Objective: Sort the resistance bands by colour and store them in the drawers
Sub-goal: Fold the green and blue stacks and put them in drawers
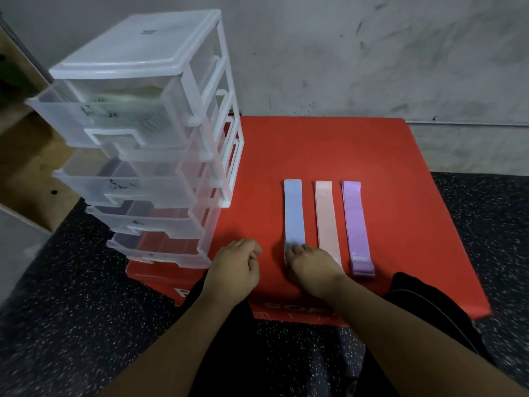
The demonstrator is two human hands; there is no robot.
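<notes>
Three resistance bands lie side by side on a red mat (343, 144): a light blue band (293, 210), a pink band (326, 216) and a purple band (356, 222). My right hand (312, 266) rests on the near end of the blue band, fingertips pinching it. My left hand (236, 267) sits on the mat left of the blue band, fingers curled, holding nothing. A clear plastic drawer tower (148, 133) stands at the left on the mat, its several drawers pulled out partway. The top drawer holds something pale green.
A grey concrete wall (372, 53) rises behind the mat. Dark speckled flooring (71, 310) surrounds it. A wooden panel (25, 173) stands left of the drawer tower. My dark-clothed legs (415, 305) are at the mat's near edge.
</notes>
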